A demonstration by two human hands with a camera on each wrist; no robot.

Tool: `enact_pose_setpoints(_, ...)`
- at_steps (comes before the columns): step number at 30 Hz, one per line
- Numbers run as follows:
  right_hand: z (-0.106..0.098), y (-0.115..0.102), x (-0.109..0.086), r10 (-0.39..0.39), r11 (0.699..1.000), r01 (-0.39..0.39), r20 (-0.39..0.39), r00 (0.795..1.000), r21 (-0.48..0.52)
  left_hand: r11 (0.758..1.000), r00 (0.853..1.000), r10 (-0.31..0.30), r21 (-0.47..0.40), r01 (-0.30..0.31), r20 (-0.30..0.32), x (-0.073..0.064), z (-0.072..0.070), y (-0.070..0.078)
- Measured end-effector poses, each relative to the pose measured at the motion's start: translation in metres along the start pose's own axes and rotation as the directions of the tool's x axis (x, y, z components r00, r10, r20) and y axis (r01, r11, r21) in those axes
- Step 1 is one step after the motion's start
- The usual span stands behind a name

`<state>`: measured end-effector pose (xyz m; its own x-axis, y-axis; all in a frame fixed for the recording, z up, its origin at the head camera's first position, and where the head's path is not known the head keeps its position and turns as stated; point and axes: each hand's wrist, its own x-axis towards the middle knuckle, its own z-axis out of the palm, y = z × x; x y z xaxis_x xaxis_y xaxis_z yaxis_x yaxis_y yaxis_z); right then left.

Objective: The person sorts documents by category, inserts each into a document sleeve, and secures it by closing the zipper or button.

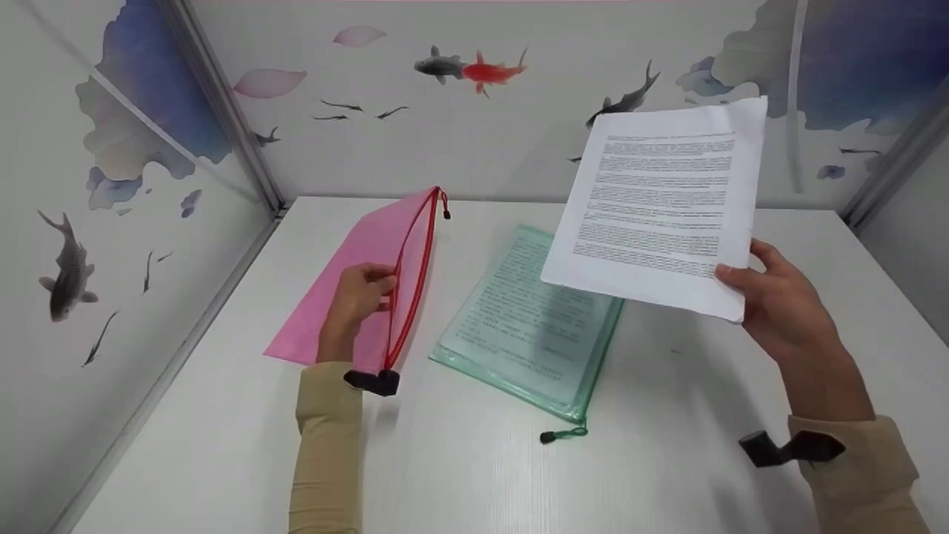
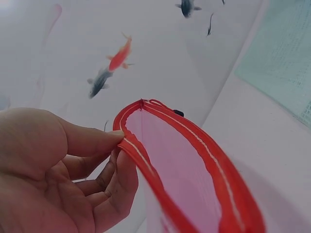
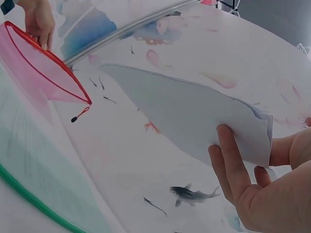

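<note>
My left hand pinches one edge of a pink zip pouch with a red zipper. In the left wrist view the thumb and fingers grip the red zipper edge, and the pouch mouth gapes wide, showing its pink inside. On the right, my right hand holds a thin stack of printed paper sheets up above the table by its lower right corner. The thumb lies on the printed face; fingers press the blank back in the right wrist view.
A green zip pouch with printed pages inside lies on the white table, partly behind the raised sheets. Its black-tipped zipper pull points toward the front. White panels painted with fish and petals stand at the back and sides.
</note>
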<state>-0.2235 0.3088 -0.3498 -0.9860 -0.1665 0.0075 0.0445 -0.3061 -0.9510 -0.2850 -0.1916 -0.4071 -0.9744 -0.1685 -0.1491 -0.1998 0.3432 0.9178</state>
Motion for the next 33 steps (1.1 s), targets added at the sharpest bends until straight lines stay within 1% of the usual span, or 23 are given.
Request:
enact_pose_setpoints(8,0.022,0.008,0.008,0.035,0.999,-0.035,0.005,0.999,-0.029,1.0,1.0,-0.007,-0.02,0.008,0.001,0.002,-0.001,-0.001)
enact_pose_setpoints(14,0.045,0.014,0.012,0.055,0.993,-0.056,-0.009,0.998,-0.103,1.0,1.0,-0.004,-0.022,0.004,-0.025,0.002,0.0,0.002)
enact_pose_setpoints(24,0.082,0.027,0.015,0.071,0.984,-0.065,0.035,0.997,-0.165,0.999,1.0,0.015,-0.039,-0.016,-0.024,0.0,-0.001,0.005)
enact_pose_setpoints(29,0.096,0.035,0.014,0.082,0.974,-0.072,0.039,0.996,-0.214,0.998,0.999,0.015,-0.056,-0.017,-0.031,0.0,-0.001,0.005)
enact_pose_setpoints(33,0.102,0.043,0.016,0.086,0.964,-0.071,0.047,0.995,-0.255,0.998,1.0,0.013,-0.06,-0.014,-0.025,0.0,-0.001,0.004)
